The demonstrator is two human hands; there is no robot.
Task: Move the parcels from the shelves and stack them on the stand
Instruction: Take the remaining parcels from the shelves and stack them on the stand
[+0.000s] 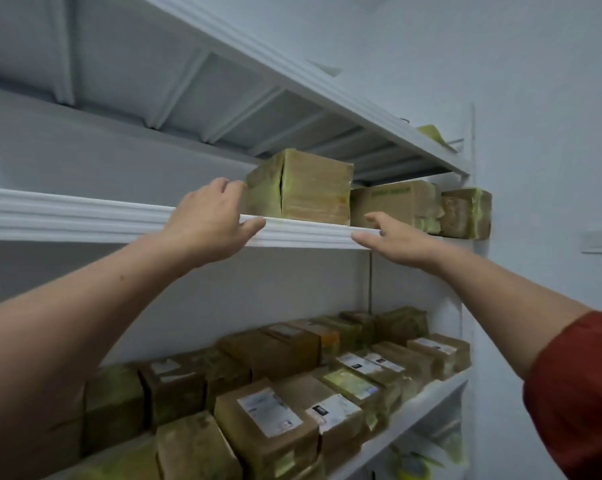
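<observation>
White shelves fill the wall. The low shelf is packed with labelled parcels; the middle shelf carries three, grouped at its right. The largest, the near box, sits at the shelf's front lip. The person's left hand is spread, fingers at the box's left end; contact cannot be told through the blur. The right hand is open, fingers straight, in front of the lip just below the box's right corner, apart from it. Neither hand grips anything. The stand is out of view. Advised: clasp both ends evenly, slide the box forward, then support its underside before it clears the lip.
</observation>
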